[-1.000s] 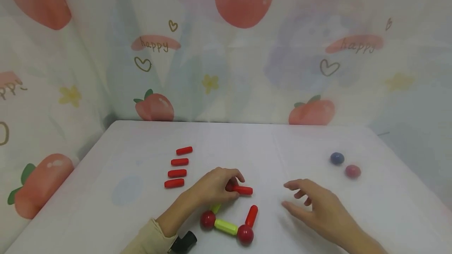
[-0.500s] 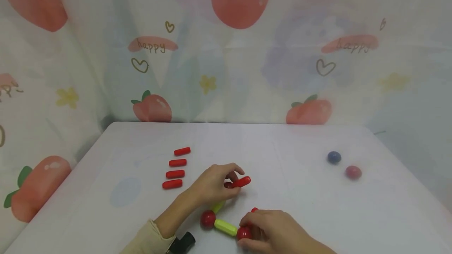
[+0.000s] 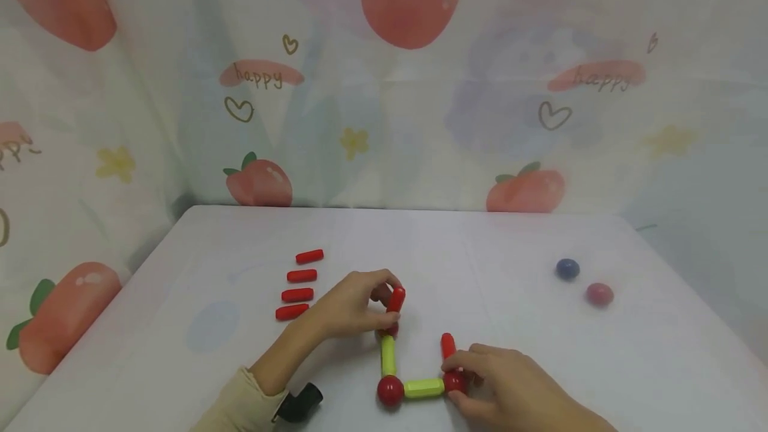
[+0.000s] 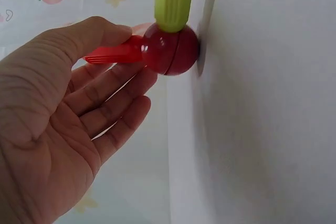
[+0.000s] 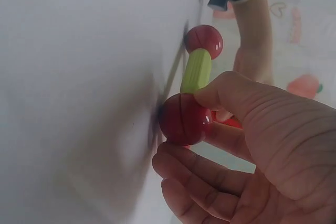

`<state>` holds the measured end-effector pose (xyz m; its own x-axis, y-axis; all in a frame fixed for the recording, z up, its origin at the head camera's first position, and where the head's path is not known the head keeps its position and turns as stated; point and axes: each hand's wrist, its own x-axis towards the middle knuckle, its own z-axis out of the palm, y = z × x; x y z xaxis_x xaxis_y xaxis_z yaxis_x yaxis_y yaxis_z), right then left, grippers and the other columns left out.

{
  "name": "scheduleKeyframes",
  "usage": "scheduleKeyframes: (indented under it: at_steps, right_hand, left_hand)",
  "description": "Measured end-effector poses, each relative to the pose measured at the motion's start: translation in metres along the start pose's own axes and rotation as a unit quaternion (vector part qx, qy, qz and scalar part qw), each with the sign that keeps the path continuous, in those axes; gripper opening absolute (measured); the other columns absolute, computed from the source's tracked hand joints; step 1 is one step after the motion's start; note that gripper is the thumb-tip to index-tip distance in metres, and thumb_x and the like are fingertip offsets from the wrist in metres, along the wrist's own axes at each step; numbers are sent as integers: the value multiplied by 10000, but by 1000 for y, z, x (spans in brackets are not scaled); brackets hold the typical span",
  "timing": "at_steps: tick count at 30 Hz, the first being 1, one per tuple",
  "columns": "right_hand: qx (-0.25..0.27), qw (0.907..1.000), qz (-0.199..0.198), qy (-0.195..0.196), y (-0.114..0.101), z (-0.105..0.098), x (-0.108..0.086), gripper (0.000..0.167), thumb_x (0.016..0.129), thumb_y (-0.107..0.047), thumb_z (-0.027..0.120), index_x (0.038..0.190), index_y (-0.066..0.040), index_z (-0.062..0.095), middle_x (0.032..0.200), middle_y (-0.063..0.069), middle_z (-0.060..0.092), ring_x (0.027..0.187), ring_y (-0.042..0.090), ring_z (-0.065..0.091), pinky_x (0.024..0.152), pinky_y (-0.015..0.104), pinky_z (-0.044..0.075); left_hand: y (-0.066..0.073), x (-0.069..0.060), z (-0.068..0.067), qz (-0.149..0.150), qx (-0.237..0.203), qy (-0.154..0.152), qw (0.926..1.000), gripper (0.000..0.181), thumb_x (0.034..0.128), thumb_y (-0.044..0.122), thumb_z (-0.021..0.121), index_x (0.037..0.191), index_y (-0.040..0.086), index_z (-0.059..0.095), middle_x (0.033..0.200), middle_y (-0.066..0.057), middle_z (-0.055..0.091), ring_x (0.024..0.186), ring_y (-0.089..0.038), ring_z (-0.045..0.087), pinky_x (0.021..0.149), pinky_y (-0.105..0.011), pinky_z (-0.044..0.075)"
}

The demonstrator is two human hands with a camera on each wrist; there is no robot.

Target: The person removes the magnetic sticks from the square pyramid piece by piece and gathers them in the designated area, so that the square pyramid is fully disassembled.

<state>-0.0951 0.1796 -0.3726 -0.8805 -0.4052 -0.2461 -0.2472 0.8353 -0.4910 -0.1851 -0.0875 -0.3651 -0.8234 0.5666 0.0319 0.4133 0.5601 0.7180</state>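
Two yellow-green rods and three red balls join in an L on the white table. The near-left corner ball is untouched. My left hand pinches a red rod between thumb and fingers; in the left wrist view the rod meets the far red ball, whose other rod is yellow-green. My right hand holds the right-hand red ball between thumb and fingers. From that ball another red rod points away from me, its lower part hidden by fingers.
Several loose red rods lie in a column left of the left hand. A blue ball and a pinkish-red ball lie at the far right. A patterned curtain hangs behind the table.
My right hand came in from the right and took hold of the right ball. The joined piece shifted right and turned. The left hand's red rod swung from lying sideways to pointing up.
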Motion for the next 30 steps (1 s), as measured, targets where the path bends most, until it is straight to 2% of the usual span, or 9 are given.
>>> scheduleKeyframes:
  at_steps: [3, 5, 8, 13, 16, 22, 27, 30]
  right_hand:
    - [-55, 9997, 217, 98, 7, -3, -2, 363, 823, -378, 844, 1152, -262, 741, 869, -120, 586, 818, 111, 562, 804, 415, 609]
    - [-67, 9992, 354, 199, 12, -5, -4, 358, 820, -374, 847, 1150, -281, 741, 897, -128, 603, 843, 116, 567, 828, 435, 605]
    - [-178, 9982, 412, 391, 20, -8, -6, 352, 824, -394, 842, 1151, -319, 736, 892, -166, 602, 830, 71, 558, 818, 360, 605]
    - [-581, 9947, -244, 810, 34, -15, -9, 314, 850, -360, 825, 1145, -333, 723, 839, -227, 546, 765, -21, 504, 689, 206, 519]
    - [-673, 9927, -486, 876, 39, -19, -7, 307, 853, -333, 823, 1143, -315, 725, 831, -234, 535, 749, -31, 487, 653, 198, 488]
    - [-657, 9889, -909, 970, 45, -26, -3, 268, 866, -265, 811, 1121, -285, 733, 844, -248, 564, 750, -39, 515, 657, 212, 498]
    - [-584, 9874, -1059, 1018, 48, -29, -4, 259, 868, -246, 809, 1115, -279, 739, 849, -256, 569, 759, -41, 527, 664, 218, 503]
    - [-552, 9881, -1036, 994, 48, -29, -4, 257, 869, -247, 807, 1116, -273, 741, 845, -254, 566, 758, -42, 526, 660, 216, 497]
  left_hand:
    - [-3, -2, -5, 64, 55, 1, 10000, 333, 868, 151, 815, 1154, 171, 645, 959, 86, 711, 935, -112, 662, 788, -240, 574]
    - [-6, -4, -8, 82, 95, -11, 9999, 325, 861, 151, 820, 1136, 171, 648, 944, 91, 707, 930, -125, 662, 790, -259, 572]
    - [-8, -6, -14, 118, 164, -51, 9998, 317, 849, 153, 831, 1112, 174, 656, 923, 109, 701, 917, -129, 663, 803, -285, 571]
    - [-11, -8, -23, 397, 69, -230, 9989, 263, 854, 118, 824, 1069, 140, 673, 906, 103, 709, 922, -162, 683, 863, -351, 582]
    - [-12, -10, -27, 446, 52, -380, 9983, 239, 852, 115, 829, 1040, 147, 686, 903, 110, 706, 915, -152, 685, 853, -332, 583]
    - [-17, -13, -32, 524, -7, -595, 9969, 204, 853, 73, 822, 1000, 147, 700, 904, 98, 709, 863, -74, 683, 859, -288, 577]
    - [-24, -15, -31, 451, 173, -524, 9975, 191, 851, 44, 814, 970, 148, 709, 881, 96, 693, 825, -81, 647, 791, -224, 564]
    - [-26, -14, -28, 402, 279, -350, 9982, 198, 844, 60, 826, 978, 153, 714, 879, 100, 691, 826, -102, 628, 751, -213, 558]
